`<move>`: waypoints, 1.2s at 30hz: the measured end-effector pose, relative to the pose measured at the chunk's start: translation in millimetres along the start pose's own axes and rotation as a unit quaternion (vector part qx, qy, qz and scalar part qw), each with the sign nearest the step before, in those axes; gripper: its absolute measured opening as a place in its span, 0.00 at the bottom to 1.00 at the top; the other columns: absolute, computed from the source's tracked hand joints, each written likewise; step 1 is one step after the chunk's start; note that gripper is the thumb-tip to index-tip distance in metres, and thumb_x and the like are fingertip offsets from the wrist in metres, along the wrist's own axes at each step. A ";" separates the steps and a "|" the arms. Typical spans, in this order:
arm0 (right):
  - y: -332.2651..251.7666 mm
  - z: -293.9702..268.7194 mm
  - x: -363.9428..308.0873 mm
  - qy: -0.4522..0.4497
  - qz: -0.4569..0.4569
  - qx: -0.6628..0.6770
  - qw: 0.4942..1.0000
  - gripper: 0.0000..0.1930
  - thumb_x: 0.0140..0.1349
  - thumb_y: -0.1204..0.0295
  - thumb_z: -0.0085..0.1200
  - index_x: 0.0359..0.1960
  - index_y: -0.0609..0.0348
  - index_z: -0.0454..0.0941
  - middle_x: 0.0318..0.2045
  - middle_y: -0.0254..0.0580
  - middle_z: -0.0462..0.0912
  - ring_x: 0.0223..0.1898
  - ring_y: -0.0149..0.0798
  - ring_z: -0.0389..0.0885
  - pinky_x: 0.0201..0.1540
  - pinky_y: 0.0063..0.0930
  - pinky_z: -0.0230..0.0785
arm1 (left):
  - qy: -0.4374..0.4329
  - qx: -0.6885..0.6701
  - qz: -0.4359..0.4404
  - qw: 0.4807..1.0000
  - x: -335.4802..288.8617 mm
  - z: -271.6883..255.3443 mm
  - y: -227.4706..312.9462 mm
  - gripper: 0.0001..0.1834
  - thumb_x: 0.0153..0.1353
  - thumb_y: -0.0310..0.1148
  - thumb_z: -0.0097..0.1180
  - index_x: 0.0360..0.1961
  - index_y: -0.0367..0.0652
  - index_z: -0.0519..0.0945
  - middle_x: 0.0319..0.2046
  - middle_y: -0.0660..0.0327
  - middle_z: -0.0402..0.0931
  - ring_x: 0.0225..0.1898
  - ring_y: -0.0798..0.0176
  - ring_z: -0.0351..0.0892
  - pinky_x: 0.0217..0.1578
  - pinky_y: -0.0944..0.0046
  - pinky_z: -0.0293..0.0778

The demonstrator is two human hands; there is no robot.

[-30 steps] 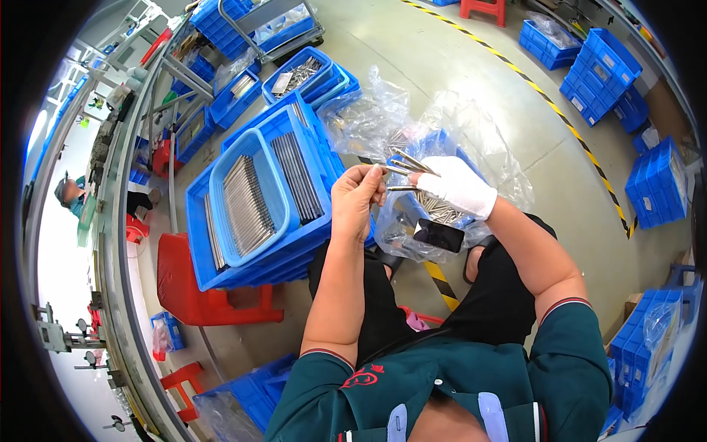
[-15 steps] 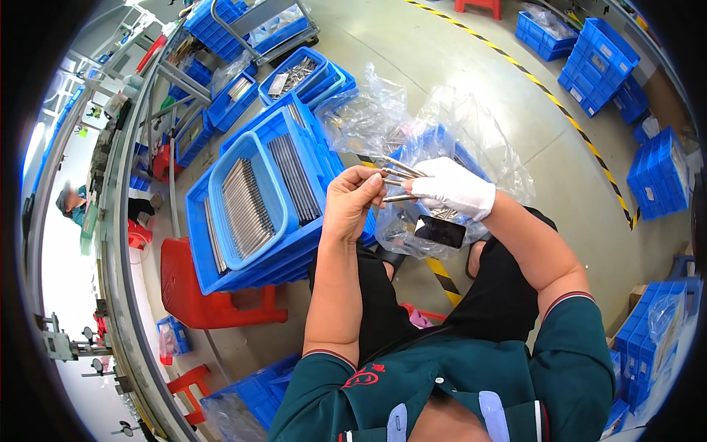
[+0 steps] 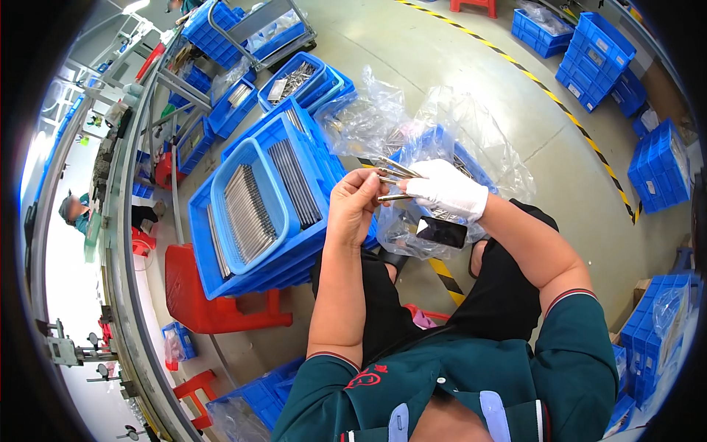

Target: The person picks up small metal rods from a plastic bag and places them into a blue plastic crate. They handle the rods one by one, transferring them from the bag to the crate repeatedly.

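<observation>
My gloved right hand [image 3: 445, 190] is closed around several thin metal rods [image 3: 398, 168] that stick out toward the left. My bare left hand [image 3: 355, 197] pinches the end of one rod between thumb and fingers. Both hands are held above my lap, over a blue crate [image 3: 471, 166] lined with clear plastic that holds more metal parts. A dark phone [image 3: 442, 231] lies on the plastic just below my right hand. Left of my left hand, a light blue basket [image 3: 283, 221] with rows of metal rods [image 3: 247, 210] rests on a stack of blue crates [image 3: 199, 236].
A red stool [image 3: 184, 287] stands beside the crate stack. A metal-framed workbench [image 3: 129, 258] runs along the left, with a person [image 3: 77, 210] beyond it. More blue crates [image 3: 593, 62] stand at the right, past a black-and-yellow floor line [image 3: 545, 103]. Clear plastic sheeting [image 3: 368, 110] spreads ahead.
Both hands stay almost in place, with the rods still in them. The view has shifted slightly.
</observation>
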State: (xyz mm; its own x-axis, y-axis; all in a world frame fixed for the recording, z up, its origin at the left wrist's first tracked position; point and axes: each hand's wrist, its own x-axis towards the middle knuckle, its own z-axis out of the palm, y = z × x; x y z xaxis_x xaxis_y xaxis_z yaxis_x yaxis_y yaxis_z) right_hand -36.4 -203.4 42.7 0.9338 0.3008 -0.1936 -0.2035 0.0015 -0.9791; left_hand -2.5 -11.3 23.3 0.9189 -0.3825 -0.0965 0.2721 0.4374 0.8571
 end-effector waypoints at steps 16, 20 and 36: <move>-5.2 0.3 -2.2 -0.001 -0.048 -0.272 0.961 0.21 0.60 0.53 0.50 0.28 0.62 0.78 0.21 0.45 0.75 0.25 0.40 0.73 0.31 0.32 0.64 | 0.002 0.113 0.044 0.993 2.3 -12.3 -0.6 0.08 0.55 0.31 0.64 0.31 0.37 0.81 0.27 0.65 0.78 0.31 0.74 0.71 0.37 0.73 0.65; 2.6 1.3 -0.4 0.016 -0.091 -0.303 0.949 0.19 0.61 0.56 0.50 0.29 0.63 0.76 0.19 0.45 0.73 0.22 0.39 0.70 0.28 0.32 0.63 | 0.009 0.143 0.054 0.988 0.9 -9.1 -4.0 0.08 0.54 0.30 0.64 0.31 0.37 0.81 0.27 0.65 0.78 0.31 0.75 0.71 0.37 0.73 0.65; -4.1 3.9 2.1 -0.045 -0.051 -0.294 0.953 0.19 0.60 0.56 0.52 0.27 0.64 0.75 0.17 0.40 0.71 0.22 0.32 0.66 0.28 0.30 0.61 | 0.018 0.102 0.036 0.994 1.9 -18.2 3.3 0.09 0.56 0.31 0.63 0.33 0.34 0.81 0.26 0.66 0.76 0.28 0.76 0.67 0.33 0.74 0.62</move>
State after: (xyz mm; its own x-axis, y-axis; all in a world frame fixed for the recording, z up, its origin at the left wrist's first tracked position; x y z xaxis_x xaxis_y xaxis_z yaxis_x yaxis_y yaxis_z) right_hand -34.7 -199.0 46.6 0.9057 0.4081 -0.1142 0.1123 -0.4909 -0.8639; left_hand 5.3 4.3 16.7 0.9446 -0.3251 -0.0463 0.1454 0.2875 0.9467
